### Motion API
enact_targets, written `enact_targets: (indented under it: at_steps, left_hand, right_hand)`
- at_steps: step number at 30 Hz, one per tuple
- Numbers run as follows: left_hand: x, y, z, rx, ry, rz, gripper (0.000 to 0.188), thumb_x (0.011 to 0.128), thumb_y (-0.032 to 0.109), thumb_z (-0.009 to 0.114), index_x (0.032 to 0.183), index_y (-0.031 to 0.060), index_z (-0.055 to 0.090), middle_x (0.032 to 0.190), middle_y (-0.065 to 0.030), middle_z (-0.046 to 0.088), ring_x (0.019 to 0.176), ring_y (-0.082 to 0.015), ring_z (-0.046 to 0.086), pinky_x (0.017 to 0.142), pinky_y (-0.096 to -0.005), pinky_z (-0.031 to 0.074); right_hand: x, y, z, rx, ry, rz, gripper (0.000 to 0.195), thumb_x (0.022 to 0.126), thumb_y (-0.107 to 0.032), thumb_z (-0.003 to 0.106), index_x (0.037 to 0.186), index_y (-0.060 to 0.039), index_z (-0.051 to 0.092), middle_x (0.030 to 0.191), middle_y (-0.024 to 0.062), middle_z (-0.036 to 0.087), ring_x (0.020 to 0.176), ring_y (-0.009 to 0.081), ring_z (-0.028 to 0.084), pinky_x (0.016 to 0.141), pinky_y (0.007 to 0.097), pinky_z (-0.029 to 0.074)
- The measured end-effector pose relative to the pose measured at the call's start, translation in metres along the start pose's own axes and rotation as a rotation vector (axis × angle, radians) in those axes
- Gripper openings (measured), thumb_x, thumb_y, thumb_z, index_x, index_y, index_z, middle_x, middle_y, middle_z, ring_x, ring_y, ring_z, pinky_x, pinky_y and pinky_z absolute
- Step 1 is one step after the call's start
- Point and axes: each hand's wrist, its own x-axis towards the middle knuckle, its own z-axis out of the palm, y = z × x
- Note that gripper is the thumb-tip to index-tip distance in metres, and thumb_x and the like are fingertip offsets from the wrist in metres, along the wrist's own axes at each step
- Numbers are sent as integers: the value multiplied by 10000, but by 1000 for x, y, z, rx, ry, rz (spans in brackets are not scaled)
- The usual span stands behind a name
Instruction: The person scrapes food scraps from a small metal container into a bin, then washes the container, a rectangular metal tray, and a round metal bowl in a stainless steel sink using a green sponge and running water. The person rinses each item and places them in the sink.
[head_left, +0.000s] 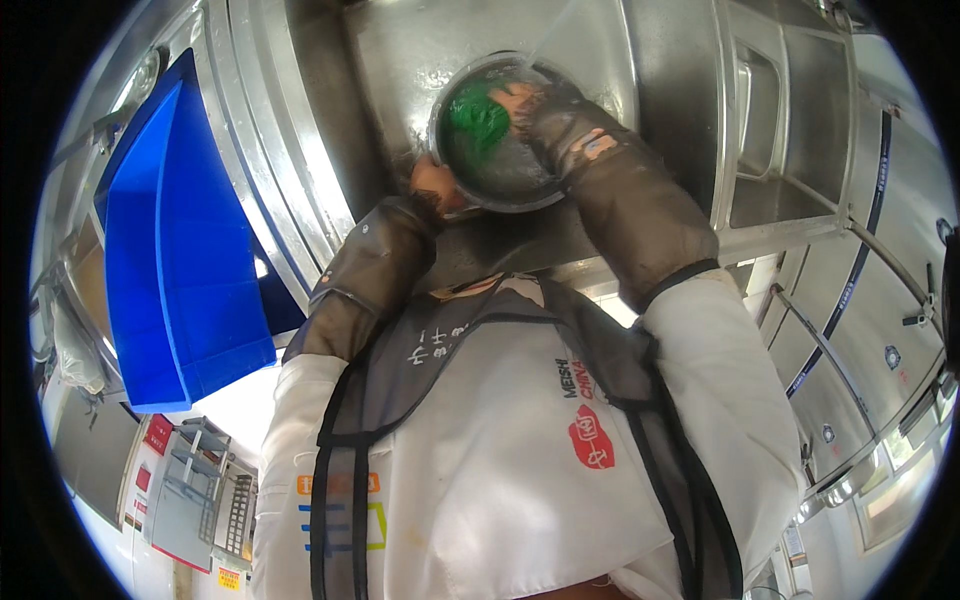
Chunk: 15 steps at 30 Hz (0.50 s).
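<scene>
A round metal pot or basin (517, 196) sits in a stainless steel sink, with a thin stream of water falling at its far rim. Inside it, a green scouring pad or mesh (478, 120) looks blurred. My right hand (519, 105) reaches into the basin and touches the green thing's right edge; whether the fingers close on it is unclear. At the near left of the rim, my left hand (436, 184) grips the basin. Dark sleeve covers reach from both wrists up the forearms.
Left of the sink's metal edge (277, 112) stands a large blue bin or folded panel (202, 255). To the right, beyond a divider, lies another steel compartment (810, 127). Steel cabinet doors with bar handles (885, 300) stand farther right.
</scene>
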Motion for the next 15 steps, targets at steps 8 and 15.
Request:
enact_targets:
  at_steps: [8, 15]
  left_hand:
    - [-32, 45, 5, -237, -13, -210, 218, 888, 71, 543, 1082, -25, 521, 992, -205, 629, 915, -324, 667, 694, -471, 570]
    - [34, -42, 11, 24, -23, 13, 288, 947, 81, 451, 1197, -61, 428, 1076, -237, 580, 738, -374, 676, 532, -441, 614]
  right_hand:
    - [-50, -7, 72, 36, -409, 45, 355, 839, -272, 628, 1125, -64, 594, 907, 131, 635, 846, 293, 634, 723, 415, 527]
    - [1, -25, 38, -76, -18, -30, 283, 877, -271, 604, 1073, -69, 631, 887, 115, 644, 806, 281, 638, 709, 414, 532]
